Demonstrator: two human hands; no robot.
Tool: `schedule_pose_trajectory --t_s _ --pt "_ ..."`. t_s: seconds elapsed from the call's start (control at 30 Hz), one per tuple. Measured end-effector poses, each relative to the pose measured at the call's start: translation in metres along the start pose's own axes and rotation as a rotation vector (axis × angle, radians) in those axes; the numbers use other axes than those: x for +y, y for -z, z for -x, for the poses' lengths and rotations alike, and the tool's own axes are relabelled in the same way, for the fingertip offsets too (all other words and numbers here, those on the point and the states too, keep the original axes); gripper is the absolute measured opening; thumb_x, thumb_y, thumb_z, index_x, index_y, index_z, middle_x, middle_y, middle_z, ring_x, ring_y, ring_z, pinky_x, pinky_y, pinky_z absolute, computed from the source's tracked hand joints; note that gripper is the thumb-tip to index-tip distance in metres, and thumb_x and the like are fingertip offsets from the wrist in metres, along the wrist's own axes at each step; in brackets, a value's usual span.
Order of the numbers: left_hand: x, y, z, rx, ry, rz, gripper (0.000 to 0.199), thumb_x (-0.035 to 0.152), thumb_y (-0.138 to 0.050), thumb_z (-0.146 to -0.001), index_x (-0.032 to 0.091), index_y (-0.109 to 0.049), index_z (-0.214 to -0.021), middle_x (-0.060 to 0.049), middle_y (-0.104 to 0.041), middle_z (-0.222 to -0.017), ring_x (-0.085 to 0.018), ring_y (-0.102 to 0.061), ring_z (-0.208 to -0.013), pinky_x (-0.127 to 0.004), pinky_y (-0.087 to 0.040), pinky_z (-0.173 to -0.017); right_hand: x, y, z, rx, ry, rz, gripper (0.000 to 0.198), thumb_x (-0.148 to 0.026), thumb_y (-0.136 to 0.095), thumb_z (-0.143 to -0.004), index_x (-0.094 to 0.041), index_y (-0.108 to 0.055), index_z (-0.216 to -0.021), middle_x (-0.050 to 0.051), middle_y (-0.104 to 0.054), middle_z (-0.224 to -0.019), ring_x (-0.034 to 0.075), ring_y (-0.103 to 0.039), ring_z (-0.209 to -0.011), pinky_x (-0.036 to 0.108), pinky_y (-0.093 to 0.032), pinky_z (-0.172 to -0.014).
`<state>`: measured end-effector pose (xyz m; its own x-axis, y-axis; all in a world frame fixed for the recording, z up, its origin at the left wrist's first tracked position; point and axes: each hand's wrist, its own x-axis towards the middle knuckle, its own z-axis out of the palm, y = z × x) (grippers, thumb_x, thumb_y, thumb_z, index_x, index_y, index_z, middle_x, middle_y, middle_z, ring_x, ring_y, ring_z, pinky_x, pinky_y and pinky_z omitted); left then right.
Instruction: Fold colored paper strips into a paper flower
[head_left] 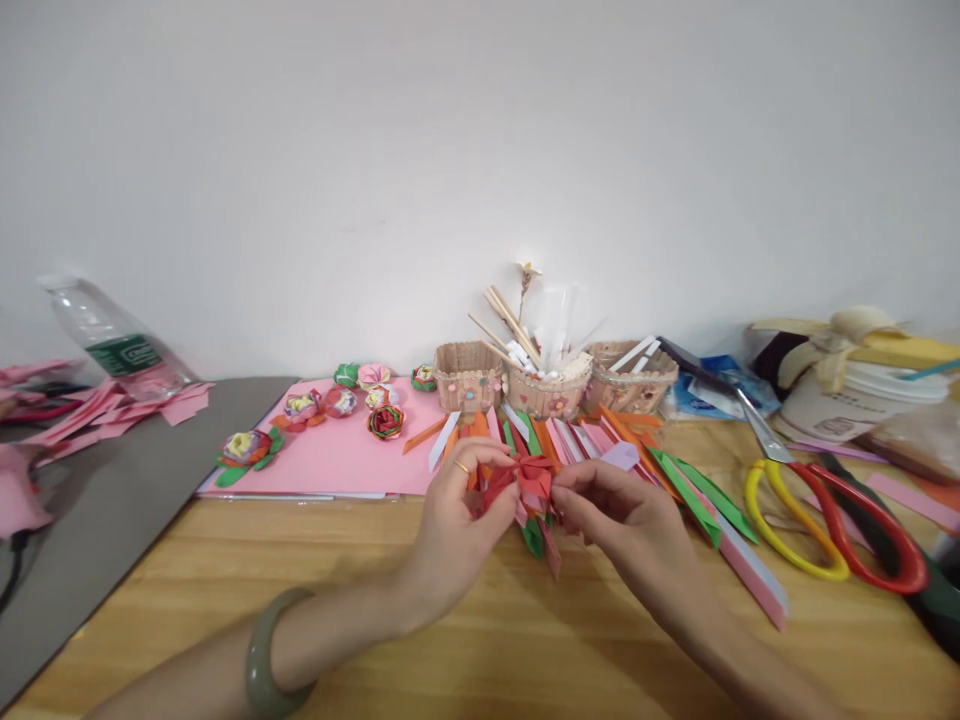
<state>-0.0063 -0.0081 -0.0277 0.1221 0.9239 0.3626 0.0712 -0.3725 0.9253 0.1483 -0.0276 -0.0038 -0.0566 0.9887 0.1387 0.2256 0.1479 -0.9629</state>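
Note:
Between my two hands is a folded paper flower (534, 478), red on top with pink and green folded pieces hanging below. My left hand (465, 515), with a ring on one finger, pinches the flower's left side between thumb and fingers. On the other side, the thumb and fingertips of my right hand (619, 510) close on its right edge. Behind and around them lie folded paper strips (574, 440) in orange, pink, white and green. More green and pink strips (739, 555) fan out to the right of my right hand.
Several finished paper flowers (385, 422) rest on pink paper sheets (330, 465). Three small woven baskets (469, 378) stand against the wall, the middle one holding sticks. Scissors (799, 510) and a lidded cup (832, 400) are at right. A plastic bottle (112, 335) leans at left over pink strips.

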Motion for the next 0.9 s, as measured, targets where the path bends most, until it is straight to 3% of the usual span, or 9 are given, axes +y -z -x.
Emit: schedule_pose_trajectory --t_s 0.07,0.17,0.3,0.43,0.53,0.7,0.9 --pt "0.001 -0.001 -0.002 0.072 0.02 0.031 0.01 0.014 -0.052 -0.075 0.018 -0.053 -0.084 -0.003 -0.052 -0.093 -0.016 -0.051 -0.091 -0.027 -0.043 -0.077 -0.001 0.0 0.001 0.06 0.025 0.05 0.017 -0.033 -0.056 -0.075 -0.019 -0.057 -0.066 -0.002 -0.054 -0.055 0.011 -0.05 -0.048 0.022 -0.04 -0.044" --pt "0.005 -0.002 -0.005 0.142 0.148 0.145 0.011 0.019 -0.052 -0.075 0.018 -0.051 -0.086 -0.001 -0.052 -0.084 -0.012 -0.052 -0.078 -0.023 -0.044 -0.068 0.003 -0.003 0.001 0.11 0.063 0.135 0.012 -0.03 -0.059 -0.073 -0.02 -0.052 -0.072 -0.002 -0.054 -0.06 0.012 -0.052 -0.052 0.022 -0.04 -0.046" --pt "0.011 -0.002 -0.003 0.08 0.316 0.274 0.017 0.026 -0.051 -0.077 0.019 -0.05 -0.092 0.0 -0.055 -0.08 -0.01 -0.052 -0.066 -0.02 -0.043 -0.057 0.013 -0.009 -0.001 0.034 0.083 0.139 0.023 -0.032 -0.065 -0.07 -0.02 -0.051 -0.084 0.001 -0.06 -0.072 0.015 -0.058 -0.064 0.025 -0.045 -0.054" --pt "0.014 0.001 -0.001 -0.088 0.324 0.366 0.026 0.021 -0.055 -0.074 0.02 -0.052 -0.1 -0.003 -0.06 -0.099 -0.015 -0.056 -0.092 -0.024 -0.045 -0.078 0.014 -0.004 -0.004 0.009 0.06 0.064 0.02 -0.034 -0.059 -0.076 -0.019 -0.054 -0.089 0.003 -0.061 -0.079 0.015 -0.058 -0.066 0.026 -0.048 -0.057" --pt "0.012 0.003 -0.001 -0.161 0.317 0.435 0.046 0.017 -0.061 -0.069 0.022 -0.048 -0.113 -0.005 -0.05 -0.122 -0.019 -0.048 -0.112 -0.027 -0.042 -0.088 0.01 0.003 -0.005 0.009 0.061 0.056 0.021 -0.032 -0.056 -0.077 -0.019 -0.057 -0.094 0.003 -0.062 -0.081 0.015 -0.059 -0.068 0.025 -0.048 -0.055" --pt "0.008 0.005 -0.001 -0.254 0.295 0.511 0.06 0.016 -0.065 -0.068 0.025 -0.042 -0.122 -0.006 -0.048 -0.126 -0.021 -0.046 -0.115 -0.029 -0.041 -0.091 0.006 0.009 -0.005 -0.007 0.073 0.052 0.023 -0.031 -0.054 -0.078 -0.02 -0.059 -0.097 0.004 -0.063 -0.086 0.016 -0.059 -0.074 0.025 -0.047 -0.057" --pt "0.013 0.005 -0.004 -0.237 0.357 0.548 0.055 0.016 -0.069 -0.065 0.024 -0.048 -0.115 -0.006 -0.052 -0.121 -0.022 -0.049 -0.111 -0.029 -0.042 -0.089 0.004 0.009 -0.005 -0.044 0.055 0.009 0.021 -0.029 -0.052 -0.078 -0.02 -0.058 -0.096 0.003 -0.062 -0.085 0.016 -0.058 -0.073 0.024 -0.045 -0.056"
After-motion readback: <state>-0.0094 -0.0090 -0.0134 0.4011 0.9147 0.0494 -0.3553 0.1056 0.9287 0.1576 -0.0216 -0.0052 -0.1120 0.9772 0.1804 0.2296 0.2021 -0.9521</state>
